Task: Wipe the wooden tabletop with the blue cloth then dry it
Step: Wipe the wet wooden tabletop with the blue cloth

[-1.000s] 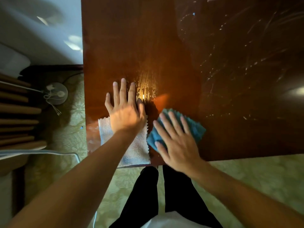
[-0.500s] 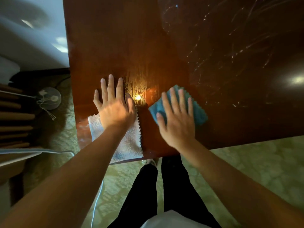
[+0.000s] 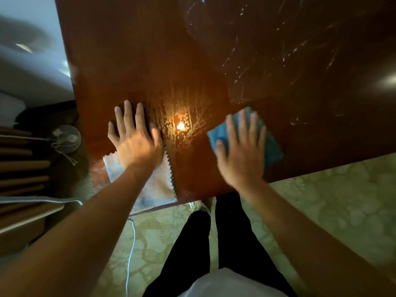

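- White cloth (image 3: 158, 189) at the tabletop's near edge by the left corner, left hand (image 3: 137, 142) flat on it, fingers straight; drying not begun.
- Right hand (image 3: 242, 155) presses blue cloth (image 3: 272, 146) flat near the near edge, fingers spread; wiping under way.
- Wooden tabletop (image 3: 150, 50): wet-looking streaks mid-near; far right smears probably unwiped, view is dim.

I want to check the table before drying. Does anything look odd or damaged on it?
Yes. The tabletop has many pale scratch-like streaks on its far right part. A patchy wet film glints between the hands. The white cloth hangs slightly over the near edge.
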Action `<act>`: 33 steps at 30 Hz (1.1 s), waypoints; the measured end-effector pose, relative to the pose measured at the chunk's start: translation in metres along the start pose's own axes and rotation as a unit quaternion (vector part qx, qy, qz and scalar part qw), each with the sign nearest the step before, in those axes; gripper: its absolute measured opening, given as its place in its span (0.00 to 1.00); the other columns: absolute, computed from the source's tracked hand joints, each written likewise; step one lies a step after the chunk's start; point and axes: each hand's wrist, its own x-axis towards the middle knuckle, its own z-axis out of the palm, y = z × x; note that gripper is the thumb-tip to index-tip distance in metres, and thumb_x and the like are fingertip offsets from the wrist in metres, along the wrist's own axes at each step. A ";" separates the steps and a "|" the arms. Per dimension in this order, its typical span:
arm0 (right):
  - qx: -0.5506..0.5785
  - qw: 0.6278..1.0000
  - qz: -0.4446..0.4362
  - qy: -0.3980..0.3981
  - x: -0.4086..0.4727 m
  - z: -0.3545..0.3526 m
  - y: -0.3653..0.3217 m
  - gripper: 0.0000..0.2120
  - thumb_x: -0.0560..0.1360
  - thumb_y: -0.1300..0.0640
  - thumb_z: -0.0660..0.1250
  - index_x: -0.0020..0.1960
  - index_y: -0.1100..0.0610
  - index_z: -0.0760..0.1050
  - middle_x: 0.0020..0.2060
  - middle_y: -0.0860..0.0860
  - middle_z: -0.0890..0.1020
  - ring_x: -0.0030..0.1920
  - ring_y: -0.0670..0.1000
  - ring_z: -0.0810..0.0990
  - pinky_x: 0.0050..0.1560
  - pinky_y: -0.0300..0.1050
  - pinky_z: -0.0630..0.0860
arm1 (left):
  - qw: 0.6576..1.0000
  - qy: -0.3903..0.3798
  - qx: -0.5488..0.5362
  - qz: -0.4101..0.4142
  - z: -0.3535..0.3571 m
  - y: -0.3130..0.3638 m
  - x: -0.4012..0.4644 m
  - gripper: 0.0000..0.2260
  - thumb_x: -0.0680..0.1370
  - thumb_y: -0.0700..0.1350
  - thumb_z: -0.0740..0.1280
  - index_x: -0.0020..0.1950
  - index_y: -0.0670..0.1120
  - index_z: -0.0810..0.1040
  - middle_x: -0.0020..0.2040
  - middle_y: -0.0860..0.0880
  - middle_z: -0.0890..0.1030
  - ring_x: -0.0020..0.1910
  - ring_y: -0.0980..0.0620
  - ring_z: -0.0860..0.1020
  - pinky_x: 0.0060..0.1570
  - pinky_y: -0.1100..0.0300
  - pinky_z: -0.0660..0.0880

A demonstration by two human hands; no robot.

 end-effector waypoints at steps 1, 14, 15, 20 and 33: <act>0.002 0.999 -0.047 -0.012 -0.018 0.007 -0.020 0.32 0.84 0.39 0.46 0.83 0.53 0.53 0.83 0.57 0.54 0.83 0.61 0.49 0.81 0.63 0.44 | 1.000 0.001 0.001 0.000 0.000 0.000 0.000 0.27 0.81 0.55 0.51 0.79 0.47 0.62 0.81 0.43 0.59 0.81 0.42 0.53 0.76 0.39 0.51; -0.003 0.996 0.086 -0.006 0.028 -0.015 0.059 0.32 0.83 0.38 0.44 0.84 0.52 0.51 0.83 0.57 0.52 0.83 0.60 0.48 0.81 0.65 0.46 | 1.000 -0.018 0.015 -0.002 0.003 0.001 0.001 0.29 0.81 0.55 0.47 0.80 0.46 0.57 0.82 0.42 0.55 0.81 0.41 0.49 0.76 0.37 0.48; 0.000 0.997 0.081 -0.009 0.019 -0.012 0.047 0.32 0.83 0.39 0.44 0.84 0.52 0.50 0.83 0.57 0.52 0.83 0.60 0.47 0.81 0.65 0.45 | 1.000 -0.016 0.014 -0.003 0.002 0.001 0.001 0.29 0.81 0.55 0.48 0.80 0.46 0.57 0.82 0.42 0.55 0.81 0.41 0.50 0.76 0.37 0.48; 0.005 0.997 -0.064 -0.030 -0.061 0.015 -0.021 0.32 0.83 0.39 0.48 0.83 0.51 0.51 0.83 0.56 0.52 0.83 0.60 0.48 0.81 0.63 0.44 | 1.000 -0.006 0.007 -0.006 0.002 0.002 0.001 0.28 0.80 0.54 0.50 0.79 0.45 0.59 0.81 0.41 0.57 0.80 0.40 0.52 0.75 0.36 0.49; 0.003 0.999 0.033 -0.008 -0.001 0.007 -0.015 0.31 0.84 0.39 0.44 0.83 0.52 0.48 0.83 0.56 0.50 0.83 0.61 0.46 0.80 0.64 0.41 | 1.000 -0.012 0.009 -0.007 -0.001 0.003 0.001 0.28 0.81 0.54 0.50 0.79 0.45 0.60 0.81 0.41 0.58 0.81 0.40 0.52 0.76 0.37 0.49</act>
